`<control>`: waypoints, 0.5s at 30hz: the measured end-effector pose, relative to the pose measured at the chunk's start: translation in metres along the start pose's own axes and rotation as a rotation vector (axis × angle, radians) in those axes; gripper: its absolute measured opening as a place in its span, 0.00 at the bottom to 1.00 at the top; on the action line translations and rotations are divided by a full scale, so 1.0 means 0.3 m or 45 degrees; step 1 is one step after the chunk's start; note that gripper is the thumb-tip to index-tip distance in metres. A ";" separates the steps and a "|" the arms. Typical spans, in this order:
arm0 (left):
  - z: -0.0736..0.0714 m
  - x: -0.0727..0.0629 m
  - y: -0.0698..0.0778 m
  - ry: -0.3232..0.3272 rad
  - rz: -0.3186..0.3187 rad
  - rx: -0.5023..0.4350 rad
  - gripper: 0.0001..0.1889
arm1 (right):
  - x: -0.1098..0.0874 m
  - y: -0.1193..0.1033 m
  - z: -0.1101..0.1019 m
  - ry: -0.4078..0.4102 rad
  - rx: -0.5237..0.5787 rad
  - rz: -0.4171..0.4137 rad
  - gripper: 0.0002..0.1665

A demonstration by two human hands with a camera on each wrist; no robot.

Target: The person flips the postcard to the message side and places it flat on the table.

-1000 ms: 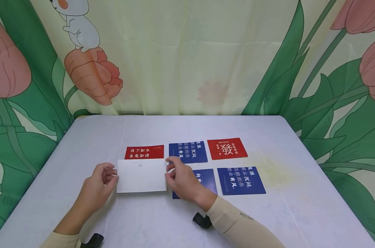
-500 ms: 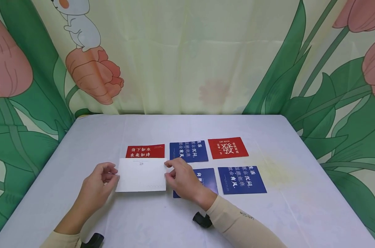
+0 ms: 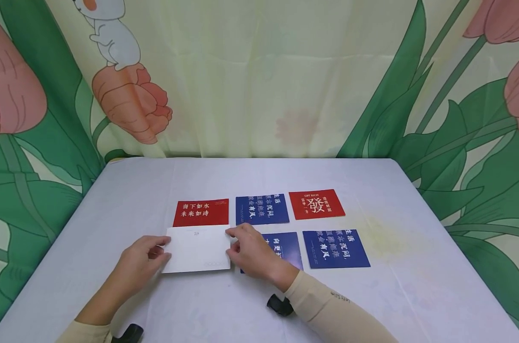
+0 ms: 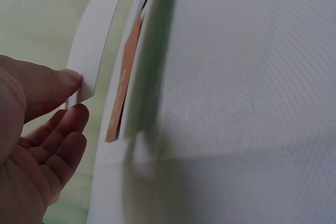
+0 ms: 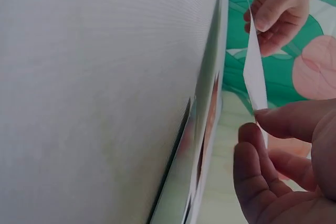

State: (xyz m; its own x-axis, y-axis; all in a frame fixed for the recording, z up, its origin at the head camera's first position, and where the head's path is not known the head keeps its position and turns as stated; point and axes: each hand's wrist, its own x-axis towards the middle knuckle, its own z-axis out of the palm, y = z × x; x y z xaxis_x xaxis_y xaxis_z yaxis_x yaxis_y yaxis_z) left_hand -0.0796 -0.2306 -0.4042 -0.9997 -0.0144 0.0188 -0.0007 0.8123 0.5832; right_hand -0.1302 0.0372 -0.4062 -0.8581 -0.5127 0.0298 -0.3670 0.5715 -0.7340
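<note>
A white card (image 3: 198, 250), its blank back with faint print facing up, is held by both hands in the head view. My left hand (image 3: 141, 262) pinches its left edge between thumb and fingers. At the opposite edge, my right hand (image 3: 255, 252) grips the card the same way. Both wrist views show the card (image 4: 97, 40) raised off the tabletop. Just behind it lies a red card (image 3: 201, 212) with white characters. A blue card (image 3: 287, 247) is partly hidden under my right hand and wrist.
A blue card (image 3: 261, 209) and a red card (image 3: 317, 204) lie in the back row. Another blue card (image 3: 336, 248) is at the front right. The white-covered table (image 3: 414, 295) ends at a patterned curtain (image 3: 251, 85).
Both hands have brought the white card slightly nearer the person, and the left hand has shifted a little right. More of the red card behind it now shows.
</note>
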 end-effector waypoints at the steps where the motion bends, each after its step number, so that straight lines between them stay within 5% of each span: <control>1: 0.001 0.000 -0.001 -0.018 -0.005 0.006 0.23 | 0.001 0.001 0.000 -0.014 -0.003 0.009 0.27; 15: 0.033 0.021 -0.023 -0.107 -0.042 0.073 0.25 | 0.012 0.006 0.012 -0.133 -0.178 0.049 0.29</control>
State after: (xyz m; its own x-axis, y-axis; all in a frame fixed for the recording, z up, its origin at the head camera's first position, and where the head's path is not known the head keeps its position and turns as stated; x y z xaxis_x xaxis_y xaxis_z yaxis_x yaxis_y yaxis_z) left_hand -0.0862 -0.2304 -0.4161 -0.9976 0.0055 -0.0691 -0.0324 0.8444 0.5347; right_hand -0.1327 0.0342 -0.4100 -0.8333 -0.5480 -0.0725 -0.3870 0.6720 -0.6314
